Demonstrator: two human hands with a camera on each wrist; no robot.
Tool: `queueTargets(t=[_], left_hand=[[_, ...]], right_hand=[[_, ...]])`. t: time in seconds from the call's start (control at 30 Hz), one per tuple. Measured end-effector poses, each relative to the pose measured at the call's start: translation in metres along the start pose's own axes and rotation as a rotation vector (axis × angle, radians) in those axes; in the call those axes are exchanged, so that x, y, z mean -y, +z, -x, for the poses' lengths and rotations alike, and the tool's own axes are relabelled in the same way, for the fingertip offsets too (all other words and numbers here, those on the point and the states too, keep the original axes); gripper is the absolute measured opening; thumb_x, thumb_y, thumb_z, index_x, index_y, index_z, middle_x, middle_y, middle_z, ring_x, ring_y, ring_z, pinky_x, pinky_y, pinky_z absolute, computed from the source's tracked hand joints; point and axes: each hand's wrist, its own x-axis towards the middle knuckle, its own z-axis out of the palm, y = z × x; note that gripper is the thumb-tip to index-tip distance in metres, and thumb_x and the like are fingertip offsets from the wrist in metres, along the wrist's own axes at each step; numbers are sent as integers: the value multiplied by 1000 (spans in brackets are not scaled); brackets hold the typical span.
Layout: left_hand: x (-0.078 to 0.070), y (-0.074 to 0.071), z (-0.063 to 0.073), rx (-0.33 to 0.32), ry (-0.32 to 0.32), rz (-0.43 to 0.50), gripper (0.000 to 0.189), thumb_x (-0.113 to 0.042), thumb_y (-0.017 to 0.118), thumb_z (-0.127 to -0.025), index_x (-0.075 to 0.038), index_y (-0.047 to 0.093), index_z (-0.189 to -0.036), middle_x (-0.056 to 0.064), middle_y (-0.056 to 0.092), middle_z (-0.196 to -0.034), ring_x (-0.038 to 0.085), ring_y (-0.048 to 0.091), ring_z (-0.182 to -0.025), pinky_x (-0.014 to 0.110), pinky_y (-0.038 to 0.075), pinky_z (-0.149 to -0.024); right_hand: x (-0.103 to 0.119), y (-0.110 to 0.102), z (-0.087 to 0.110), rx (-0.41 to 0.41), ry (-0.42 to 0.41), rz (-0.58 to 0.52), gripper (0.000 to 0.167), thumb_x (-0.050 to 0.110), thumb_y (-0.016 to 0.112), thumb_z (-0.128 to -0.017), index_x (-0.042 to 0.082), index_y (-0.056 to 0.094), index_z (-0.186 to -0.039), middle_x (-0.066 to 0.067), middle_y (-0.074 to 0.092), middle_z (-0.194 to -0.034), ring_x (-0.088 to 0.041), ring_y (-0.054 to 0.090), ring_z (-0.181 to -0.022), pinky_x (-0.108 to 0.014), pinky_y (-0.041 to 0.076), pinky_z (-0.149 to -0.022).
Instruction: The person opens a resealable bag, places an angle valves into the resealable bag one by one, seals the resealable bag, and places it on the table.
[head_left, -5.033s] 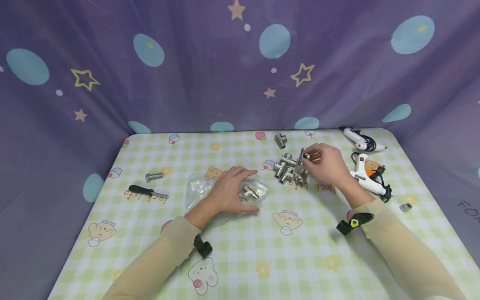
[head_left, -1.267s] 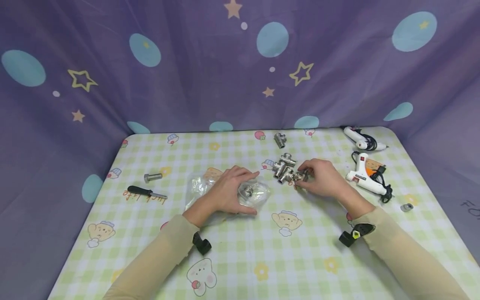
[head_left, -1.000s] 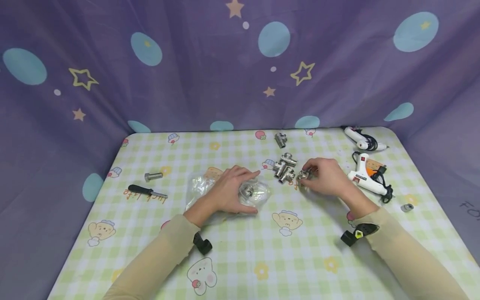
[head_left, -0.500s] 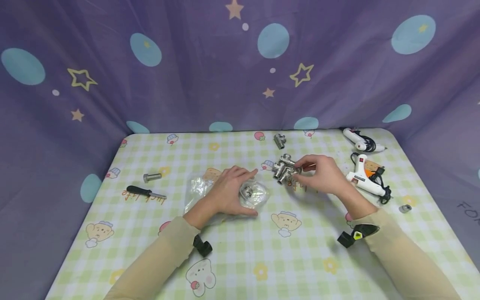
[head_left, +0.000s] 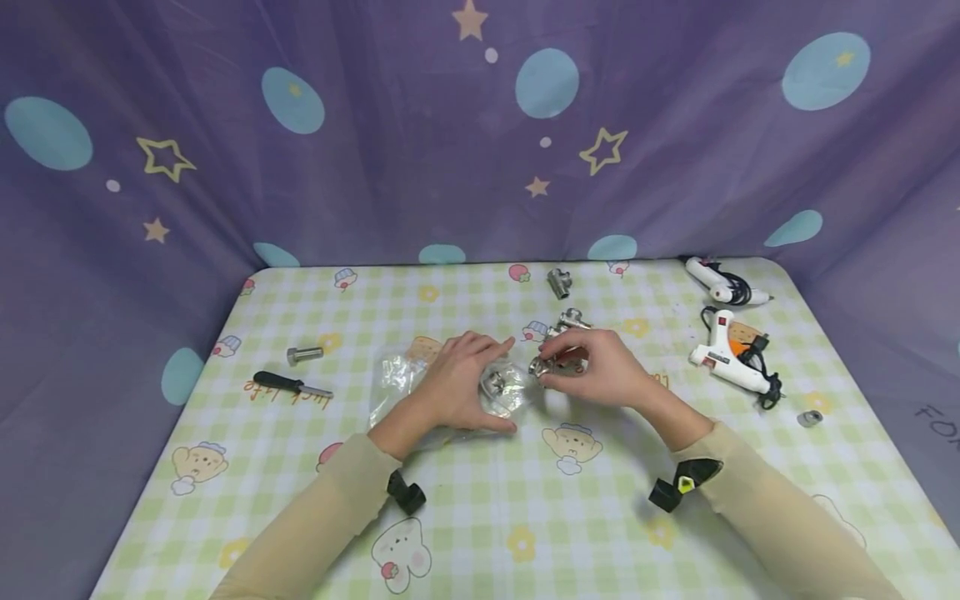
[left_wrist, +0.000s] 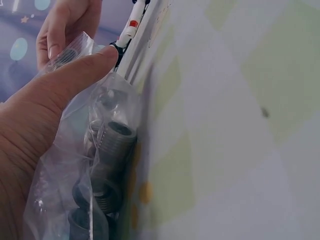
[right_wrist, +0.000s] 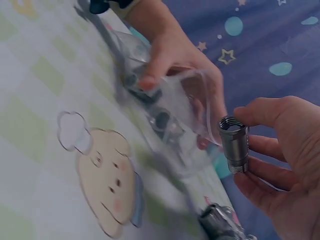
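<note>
My left hand (head_left: 480, 385) holds a clear plastic bag (head_left: 393, 375) on the checked tablecloth, thumb and fingers curled round its mouth. Several threaded metal fittings (left_wrist: 112, 145) lie inside the bag (left_wrist: 60, 165). My right hand (head_left: 551, 373) pinches one short threaded metal fitting (head_left: 540, 365) just right of the bag's mouth. In the right wrist view this fitting (right_wrist: 234, 144) stands upright between thumb and fingers, a little apart from the open bag (right_wrist: 185, 115). A small pile of metal fittings (head_left: 572, 319) lies just behind my right hand.
A lone tee fitting (head_left: 558, 282) lies near the back edge. Two white glue guns (head_left: 723, 354) (head_left: 720, 282) with cords lie at the right, with a small nut (head_left: 808, 418) nearer me. A bolt (head_left: 303, 354) and a black-handled tool (head_left: 288, 385) lie at the left.
My right hand took a fitting from the pile and carried it left to the bag's mouth. The left hand stayed on the bag.
</note>
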Motion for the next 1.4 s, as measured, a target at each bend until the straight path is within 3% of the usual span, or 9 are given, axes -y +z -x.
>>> queueTargets(t=[0.3, 0.5, 0.6, 0.77, 1.07, 1.4], left_hand=[[0, 1, 0, -1, 1, -4, 130, -78, 90, -59, -14, 45, -163, 3, 63, -141, 26, 53, -134, 50, 43, -117], [1, 2, 2, -11, 14, -5, 128, -78, 89, -61, -13, 46, -162, 3, 64, -139, 26, 54, -131, 51, 45, -114], [1, 2, 2, -14, 16, -8, 128, -79, 89, -61, -13, 46, -162, 3, 64, -138, 25, 55, -129, 50, 46, -112], [2, 3, 2, -24, 21, 0, 128, -78, 89, -61, -13, 46, -162, 3, 64, -138, 25, 55, -128, 50, 47, -110], [1, 3, 3, -27, 24, 3, 127, -78, 89, -61, -13, 47, -162, 3, 65, -137, 26, 55, -128, 51, 47, -108], [-1, 0, 0, -7, 14, -12, 130, -80, 88, -59, -12, 46, -162, 4, 64, -140, 25, 55, -130, 48, 46, -113]], right_hand=[[2, 26, -6, 39, -9, 57, 26, 24, 91, -85, 20, 80, -109, 7, 79, -109, -11, 75, -101, -32, 63, -93], [8, 46, -8, -48, -28, 140, 26, 29, 92, -85, 16, 80, -104, 5, 78, -100, -12, 75, -93, -31, 64, -87], [11, 55, -7, -74, -37, 174, 18, 26, 88, -89, 14, 80, -99, 3, 76, -95, -11, 74, -86, -29, 63, -81], [13, 62, -4, -21, -53, 142, 3, 13, 78, -96, 12, 79, -98, 1, 77, -96, -11, 76, -87, -22, 63, -79], [12, 59, -6, 55, -33, 71, 14, 4, 67, -99, 11, 79, -101, -1, 80, -102, -15, 79, -96, -26, 64, -88], [0, 24, -6, -80, 40, 127, 14, 3, 70, -96, 6, 79, -105, -5, 80, -103, -16, 77, -91, -29, 64, -82]])
